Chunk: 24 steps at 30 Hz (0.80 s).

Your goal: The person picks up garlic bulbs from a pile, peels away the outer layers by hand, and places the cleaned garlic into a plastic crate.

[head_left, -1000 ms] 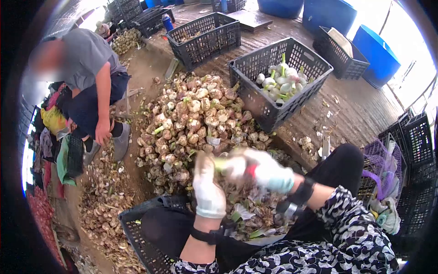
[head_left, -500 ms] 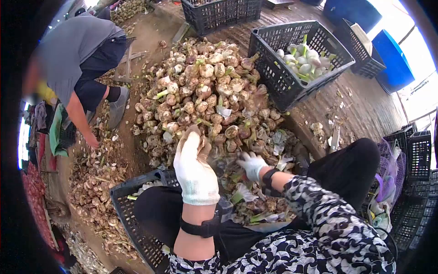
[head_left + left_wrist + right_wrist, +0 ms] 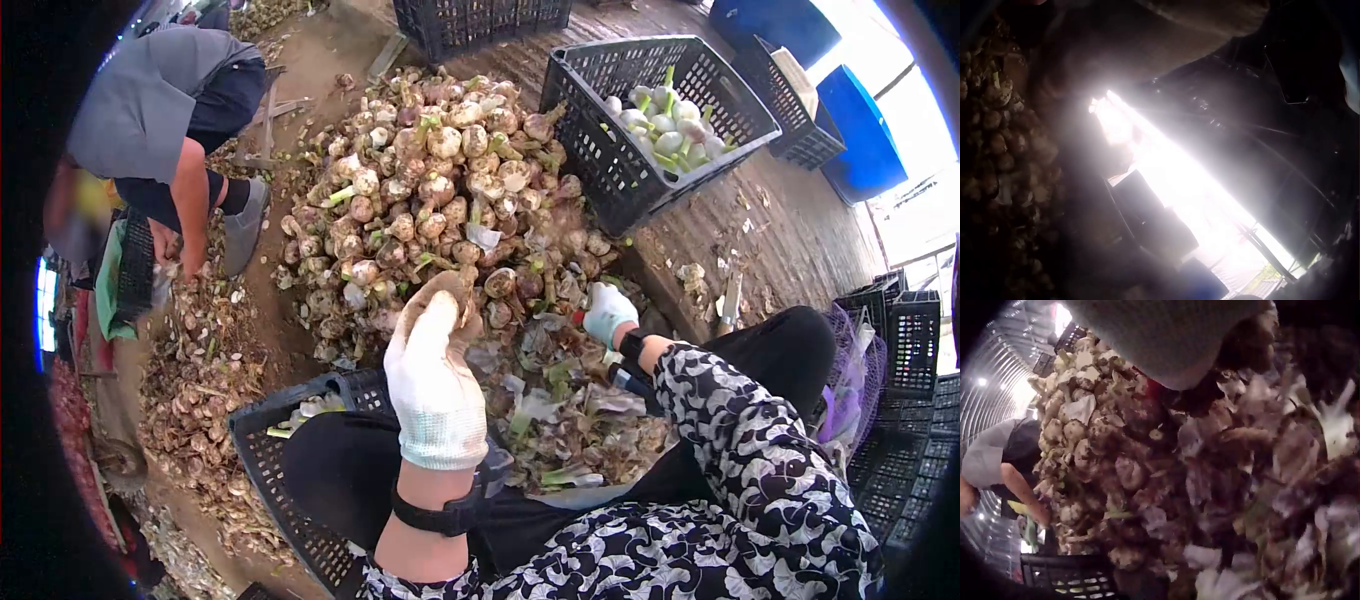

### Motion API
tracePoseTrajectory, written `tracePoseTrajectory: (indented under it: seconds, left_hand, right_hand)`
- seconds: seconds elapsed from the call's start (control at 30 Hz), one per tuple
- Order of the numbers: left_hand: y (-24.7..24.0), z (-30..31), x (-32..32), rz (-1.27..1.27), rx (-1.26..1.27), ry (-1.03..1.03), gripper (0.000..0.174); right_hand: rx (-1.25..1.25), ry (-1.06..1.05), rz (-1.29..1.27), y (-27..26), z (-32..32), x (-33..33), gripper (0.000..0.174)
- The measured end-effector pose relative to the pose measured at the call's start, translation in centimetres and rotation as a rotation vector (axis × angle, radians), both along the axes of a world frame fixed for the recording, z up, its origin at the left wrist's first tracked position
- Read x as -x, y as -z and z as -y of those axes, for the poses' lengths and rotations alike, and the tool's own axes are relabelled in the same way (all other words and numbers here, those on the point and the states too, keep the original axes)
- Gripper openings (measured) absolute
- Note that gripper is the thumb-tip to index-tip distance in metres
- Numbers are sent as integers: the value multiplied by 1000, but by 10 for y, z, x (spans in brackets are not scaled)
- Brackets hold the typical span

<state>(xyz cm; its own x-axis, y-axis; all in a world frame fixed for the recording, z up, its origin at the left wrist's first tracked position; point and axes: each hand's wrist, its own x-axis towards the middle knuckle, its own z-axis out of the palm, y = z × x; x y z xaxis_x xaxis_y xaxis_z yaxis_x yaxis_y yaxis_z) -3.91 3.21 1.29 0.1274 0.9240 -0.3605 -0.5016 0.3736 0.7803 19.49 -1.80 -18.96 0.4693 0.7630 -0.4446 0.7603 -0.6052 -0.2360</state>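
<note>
Your left hand (image 3: 435,385), in a white glove with brown-stained fingers, is raised at the near edge of the heap of garlic bulbs (image 3: 430,190); its fingertips blend with the bulbs behind, so I cannot tell whether it grips one. Your right hand (image 3: 608,315), also gloved, is curled round a small red object (image 3: 578,318) at the heap's lower right side. Loose skins and trimmings (image 3: 570,410) lie between your legs, below both hands. Beyond the heap, a black crate (image 3: 590,150) on wooden boards (image 3: 740,215) holds cleaned white bulbs (image 3: 665,125) with green stems. Another crate (image 3: 270,470) sits beside your left knee. To the left, a person in grey (image 3: 150,110) bends forward, arms reaching down.
</note>
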Motion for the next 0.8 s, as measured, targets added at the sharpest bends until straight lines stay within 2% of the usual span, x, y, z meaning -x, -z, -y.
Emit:
tracePoseTrajectory:
  seconds: [0.03, 0.07, 0.13, 0.17, 0.2, 0.27, 0.33, 0.37, 0.4, 0.43, 0.47, 0.5, 0.53, 0.57, 0.67, 0.7, 0.73, 0.77, 0.8]
  left_hand:
    - [0, 0, -2, -11, 3, 7, 24]
    - [2, 0, -3, 4, -10, 21, 23]
    - [2, 2, -9, 21, 6, -1, 22]
    - [10, 2, -8, 31, 1, 22, 21]
    - [10, 1, -10, -8, 36, 26, 21]
    - [13, 0, -8, 1, 43, 22, 21]
    - [9, 0, -6, -2, 23, 34, 20]
    - [8, 1, -5, 4, 10, 29, 20]
    - [9, 1, -6, 10, 7, 39, 20]
    - [11, 2, -6, -8, -4, 42, 20]
    - [14, 3, -8, -23, -18, 46, 19]
    - [17, 4, -10, -30, -13, 63, 20]
    - [16, 7, -14, -65, 1, 76, 20]
    - [24, 10, -16, -25, 7, 120, 21]
    - [26, 23, -25, 86, 113, 334, 30]
    - [10, 31, -31, 166, 115, 385, 30]
    - [-6, 39, -35, 241, 119, 436, 30]
    - [3, 35, -34, 402, 311, 541, 27]
    - [-6, 40, -31, 541, 351, 586, 24]
  right_hand:
    - [-18, -29, -10, 10, -5, 5, 36]
    - [-2, -166, -37, 31, -9, 7, 47]
    - [-26, -210, -14, 85, -4, 21, 49]
    - [32, -111, -85, 80, -3, 26, 50]
    - [93, -3, -162, 66, -2, 31, 51]
    - [215, 28, -208, 36, 0, 34, 53]
    - [246, -84, -326, 28, -1, 17, 47]
    - [89, -60, -408, 22, 6, 10, 42]
    - [79, -66, -516, -34, 1, 10, 46]
    - [-53, -65, -732, -18, 7, -6, 45]
    - [-239, -104, -812, -58, 8, -1, 42]
    - [-258, 21, -1107, -103, 9, 5, 41]
    - [-226, 98, -1168, -169, 12, 17, 45]
    - [-310, 59, -1212, -186, 19, 19, 47]
    - [-577, 26, -1437, -210, 40, 35, 53]
    - [-530, 98, -1503, -222, 46, 39, 56]
    - [-677, -32, -1470, -202, 48, 42, 60]
    - [-698, -33, -1456, -202, 51, 49, 63]
    - [-721, -34, -1445, -203, 51, 53, 66]
